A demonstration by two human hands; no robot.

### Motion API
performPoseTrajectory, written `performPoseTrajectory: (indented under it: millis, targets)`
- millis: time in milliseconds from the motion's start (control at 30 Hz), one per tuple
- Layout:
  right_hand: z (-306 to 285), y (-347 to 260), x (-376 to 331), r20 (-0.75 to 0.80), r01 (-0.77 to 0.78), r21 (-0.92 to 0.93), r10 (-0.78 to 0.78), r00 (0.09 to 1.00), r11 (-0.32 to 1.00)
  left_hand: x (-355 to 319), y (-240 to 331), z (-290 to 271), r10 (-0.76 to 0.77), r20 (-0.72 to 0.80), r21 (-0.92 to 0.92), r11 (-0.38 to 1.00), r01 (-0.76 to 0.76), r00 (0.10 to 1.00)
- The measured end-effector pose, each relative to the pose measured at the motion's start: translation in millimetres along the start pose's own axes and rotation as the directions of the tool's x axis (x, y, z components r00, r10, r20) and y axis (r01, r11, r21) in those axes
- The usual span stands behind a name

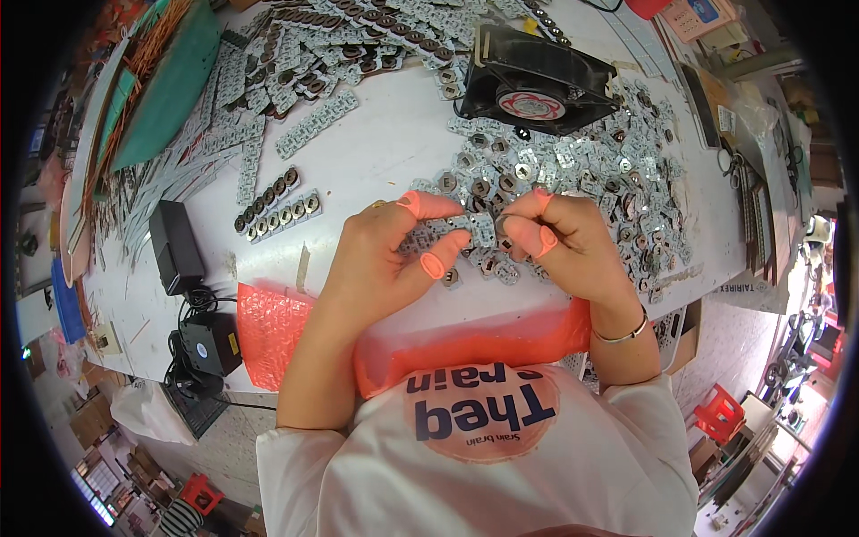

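My left hand (380, 251) pinches a short strip of small silvery circuit boards (481, 230) between thumb and forefinger, and part of the strip lies under the palm. Close to the strip's right end, the thumb and forefinger of my right hand (580, 249) are closed. Whatever they hold is too small and too covered to make out. Orange finger cots (433, 264) sit on the thumbs and forefingers of both hands. Beneath and beyond the hands spreads a heap of loose small boards (573, 166), some bearing dark round parts.
A black fan (537, 85) stands at the heap's far side. Board strips (318, 123) lie singly and in a large pile at the far left. Red bubble wrap (273, 331) hangs over the near table edge. Black power adapters (210, 343) with cables lie at the left edge.
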State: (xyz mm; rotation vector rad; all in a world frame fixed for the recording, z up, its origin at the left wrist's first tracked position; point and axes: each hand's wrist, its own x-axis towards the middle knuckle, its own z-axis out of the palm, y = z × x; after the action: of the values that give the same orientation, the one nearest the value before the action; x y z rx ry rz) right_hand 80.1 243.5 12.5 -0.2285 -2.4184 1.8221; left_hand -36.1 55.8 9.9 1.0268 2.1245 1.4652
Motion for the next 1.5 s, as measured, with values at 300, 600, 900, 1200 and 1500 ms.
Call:
performPoseTrajectory:
  millis: [300,600,900,1200,1500]
  targets:
    - [-0.6,-4.4,2.2,0.098,-0.036,-0.006,0.037,0.994,0.999,-1.4,0.1,0.0,0.083,0.079,0.145,0.985,-0.094,0.993]
    - [2.5,-5.6,-4.4,0.248,-0.101,0.292,0.026,0.968,0.951,-7.5,3.6,-7.8,-0.060,0.279,-0.340,0.927,0.157,0.958]
    - [6.1,-6.4,-4.1,-0.150,-0.071,0.280,0.116,0.982,0.957,-4.1,9.4,10.9,0.166,0.010,-0.161,0.974,-0.162,0.986]
    - [6.2,2.4,-3.0,-0.084,0.083,-0.046,-0.086,0.993,0.996,-0.6,3.9,13.3,0.406,-0.067,0.274,0.886,-0.375,0.911]
    - [15.4,-3.2,-2.2,-0.163,-0.059,0.100,0.075,0.984,0.993,-4.2,2.3,17.6,0.328,-0.136,0.320,0.908,-0.272,0.935]
